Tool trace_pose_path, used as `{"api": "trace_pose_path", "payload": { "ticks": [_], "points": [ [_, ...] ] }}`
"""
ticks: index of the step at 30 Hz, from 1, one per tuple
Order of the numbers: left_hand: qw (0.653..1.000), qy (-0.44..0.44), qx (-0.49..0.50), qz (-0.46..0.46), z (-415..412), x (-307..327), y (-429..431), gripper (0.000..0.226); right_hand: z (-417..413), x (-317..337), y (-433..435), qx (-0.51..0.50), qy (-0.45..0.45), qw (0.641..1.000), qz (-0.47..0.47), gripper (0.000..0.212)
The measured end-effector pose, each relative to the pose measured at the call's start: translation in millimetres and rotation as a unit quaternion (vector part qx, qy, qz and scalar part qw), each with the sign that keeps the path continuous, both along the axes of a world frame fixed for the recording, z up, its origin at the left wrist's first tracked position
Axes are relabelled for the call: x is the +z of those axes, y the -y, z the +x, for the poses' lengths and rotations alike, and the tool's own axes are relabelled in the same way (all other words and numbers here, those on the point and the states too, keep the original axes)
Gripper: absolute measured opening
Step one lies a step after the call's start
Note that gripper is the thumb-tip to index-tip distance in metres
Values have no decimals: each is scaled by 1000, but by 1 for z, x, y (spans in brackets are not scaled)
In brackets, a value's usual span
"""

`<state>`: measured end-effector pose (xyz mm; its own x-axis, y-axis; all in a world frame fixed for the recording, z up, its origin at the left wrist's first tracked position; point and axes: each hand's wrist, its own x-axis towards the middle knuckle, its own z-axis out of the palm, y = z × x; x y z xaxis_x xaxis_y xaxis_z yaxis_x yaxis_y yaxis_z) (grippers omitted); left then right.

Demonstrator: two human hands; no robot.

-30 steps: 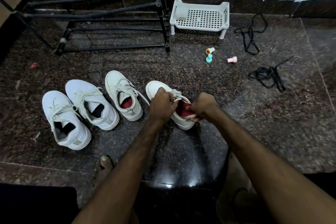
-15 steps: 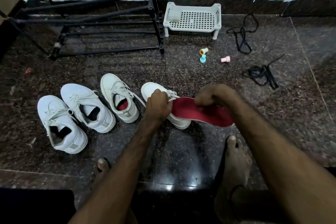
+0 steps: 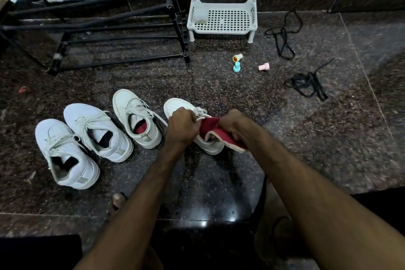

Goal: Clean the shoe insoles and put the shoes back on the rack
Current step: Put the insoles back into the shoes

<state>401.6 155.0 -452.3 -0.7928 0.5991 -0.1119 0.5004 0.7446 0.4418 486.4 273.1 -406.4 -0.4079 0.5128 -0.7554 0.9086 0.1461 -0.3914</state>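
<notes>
Several white sneakers stand in a row on the dark stone floor. The rightmost sneaker (image 3: 175,105) is under my hands. My left hand (image 3: 180,126) grips its tongue and laces. My right hand (image 3: 233,125) holds a red insole (image 3: 210,126), which is bent, with its front end at the shoe's opening and its pale underside edge showing at the lower right. The sneaker beside it (image 3: 135,116) shows a red insole inside. Two more white sneakers (image 3: 96,131) (image 3: 63,153) stand to the left. The black metal shoe rack (image 3: 114,26) stands at the back left.
A white perforated plastic tray (image 3: 222,19) stands by the wall right of the rack. Three small plastic pieces, yellow (image 3: 237,57), blue (image 3: 236,67) and pink (image 3: 263,66), lie in front of it. Black laces (image 3: 282,37) (image 3: 309,84) lie at the right. My bare toes (image 3: 118,200) show below.
My right hand had drawn the red insole out to the right; now it has come back toward the shoe, with the insole bent and its front end at the opening. My left hand stays on the tongue.
</notes>
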Motion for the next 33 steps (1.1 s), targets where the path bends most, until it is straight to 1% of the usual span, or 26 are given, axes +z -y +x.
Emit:
{"api": "trace_pose_path", "payload": {
  "ticks": [2, 7, 9, 11, 12, 13, 15, 18, 20, 22, 24, 26, 28, 30, 31, 32, 33],
  "points": [
    [1000, 2, 2, -2, 0, 0, 0, 22, 1, -1, 1, -3, 2, 1000, -27, 29],
    [1000, 13, -4, -8, 4, 2, -2, 20, -6, 12, 0, 84, 3, 996, -24, 28],
    [1000, 18, -9, -12, 8, 4, -3, 20, -11, 9, 8, 89, -6, 996, -26, 30],
    [999, 22, -20, -16, 9, 5, -5, 20, -17, -3, 18, 84, -22, 996, -27, 23],
    [999, 23, -22, -18, 8, 6, -5, 20, -19, -4, 24, 96, -18, 995, -10, 18],
    [999, 21, -20, -18, 8, 7, -5, 21, -20, -8, 27, 100, -16, 994, 29, 20],
    [1000, 18, -19, -15, 7, 7, -6, 24, -18, -14, 22, 93, -4, 993, 78, 35],
    [999, 16, -26, -27, 12, 7, -8, 27, -11, -9, 9, 126, -2, 985, 116, 39],
    [999, 15, -28, -34, 14, 7, -10, 25, -9, -2, 0, 155, 1, 983, 94, 38],
    [999, 14, -26, -33, 15, 7, -10, 23, -6, 1, -6, 169, 7, 984, 52, 30],
    [999, 19, -32, -30, 15, 7, -10, 22, -3, 0, -11, 127, 14, 992, -18, 17],
    [999, 34, -33, -20, 14, 6, -10, 20, -3, -8, -12, 65, -1, 998, -22, 20],
    [999, 47, -22, -4, 14, 4, -11, 18, -2, -14, -10, -18, -47, 999, -14, 19],
    [998, 53, -17, 7, 13, 1, -10, 16, 1, -17, -6, -126, -106, 984, -73, 19],
    [998, 55, -18, 10, 11, 0, -10, 15, 3, -21, -5, -164, -124, 972, -112, 15],
    [998, 58, -20, 12, 11, -2, -9, 13, 6, -25, -6, -174, -128, 965, -149, 8],
    [998, 57, -24, 13, 9, -3, -9, 12, 7, -26, -9, -160, -121, 962, -185, 10]
  ]
}}
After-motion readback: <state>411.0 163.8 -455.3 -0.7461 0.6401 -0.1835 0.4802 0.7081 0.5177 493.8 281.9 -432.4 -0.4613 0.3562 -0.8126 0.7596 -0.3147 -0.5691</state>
